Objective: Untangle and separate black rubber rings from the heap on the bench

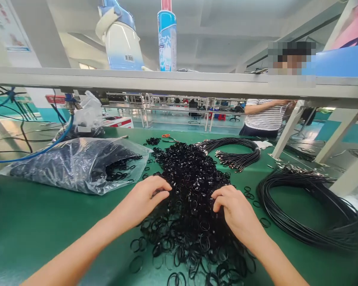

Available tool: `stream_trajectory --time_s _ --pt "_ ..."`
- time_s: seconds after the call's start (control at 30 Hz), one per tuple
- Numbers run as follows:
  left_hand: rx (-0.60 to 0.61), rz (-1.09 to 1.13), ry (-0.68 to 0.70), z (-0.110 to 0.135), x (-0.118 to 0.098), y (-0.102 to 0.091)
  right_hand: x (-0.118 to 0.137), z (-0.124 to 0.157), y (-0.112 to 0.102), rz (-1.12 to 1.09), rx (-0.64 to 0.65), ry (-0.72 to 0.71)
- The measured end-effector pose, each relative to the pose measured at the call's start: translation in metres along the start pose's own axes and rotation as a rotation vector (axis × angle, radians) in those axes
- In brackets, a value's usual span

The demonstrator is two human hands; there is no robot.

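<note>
A big heap of small black rubber rings (191, 186) lies on the green table (32, 230). My left hand (143, 198) rests on the heap's left side with its fingers curled into the rings. My right hand (235, 210) sits on the heap's right side, fingers bent and pinching among the rings. What either hand grips is hidden in the pile. Loose rings are scattered at the near edge of the heap.
A clear plastic bag (74, 165) of more black rings lies at left. Coiled black cords (310, 210) lie at right, another bundle (235, 153) behind the heap. Orange scissors (167, 137) lie farther back. A person in a striped shirt (265, 117) stands across the table, below a shelf (167, 83) holding bottles.
</note>
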State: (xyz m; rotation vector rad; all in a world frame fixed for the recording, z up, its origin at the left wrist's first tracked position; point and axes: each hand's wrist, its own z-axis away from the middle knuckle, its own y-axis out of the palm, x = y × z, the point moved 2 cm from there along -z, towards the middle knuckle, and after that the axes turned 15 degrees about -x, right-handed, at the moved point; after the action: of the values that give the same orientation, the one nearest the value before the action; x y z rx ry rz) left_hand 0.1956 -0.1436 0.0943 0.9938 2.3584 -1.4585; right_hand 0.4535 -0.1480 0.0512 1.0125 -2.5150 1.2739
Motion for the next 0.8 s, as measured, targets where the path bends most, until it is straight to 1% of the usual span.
stream_trajectory --time_s 0.07,0.13,0.2,0.23,0.27,0.3,0.37,0.43,0.5,0.6,0.7,0.73,0.8 --pt "0.017 -0.024 -0.119 0.024 0.021 -0.014 0.001 -0.001 -0.001 -0.011 -0.017 -0.001" --pt "0.068 -0.049 -0.275 0.056 0.043 -0.023 0.005 0.0 -0.001 -0.003 -0.026 -0.007" --pt "0.1 -0.019 -0.438 0.087 0.063 -0.028 0.01 0.001 0.001 0.018 -0.011 -0.021" --pt "0.136 0.006 -0.504 0.101 0.071 -0.028 0.012 0.002 0.002 0.03 0.004 -0.028" --pt "0.162 0.024 -0.539 0.113 0.077 -0.027 0.013 0.003 0.004 0.04 0.019 -0.029" --pt "0.172 0.028 -0.543 0.121 0.081 -0.024 0.013 0.004 0.006 0.045 0.033 -0.022" --pt "0.155 0.033 -0.519 0.128 0.086 -0.016 0.013 0.005 0.009 0.022 0.063 0.01" --pt "0.106 0.029 -0.466 0.125 0.087 -0.006 0.013 0.005 0.009 -0.052 0.093 0.043" --pt "0.067 0.012 -0.406 0.114 0.084 0.006 0.018 0.003 0.008 -0.15 0.118 0.057" --pt "0.047 -0.001 -0.338 0.091 0.071 0.02 0.032 -0.001 0.008 -0.257 0.16 0.046" --pt "0.027 0.057 -0.267 0.068 0.048 0.026 0.044 -0.004 0.014 -0.266 0.199 -0.007" --pt "0.018 0.073 -0.226 0.061 0.04 0.025 0.044 -0.004 0.017 -0.247 0.202 -0.016" --pt "-0.003 0.06 -0.138 0.05 0.03 0.022 0.035 0.0 0.025 -0.183 0.185 0.001"
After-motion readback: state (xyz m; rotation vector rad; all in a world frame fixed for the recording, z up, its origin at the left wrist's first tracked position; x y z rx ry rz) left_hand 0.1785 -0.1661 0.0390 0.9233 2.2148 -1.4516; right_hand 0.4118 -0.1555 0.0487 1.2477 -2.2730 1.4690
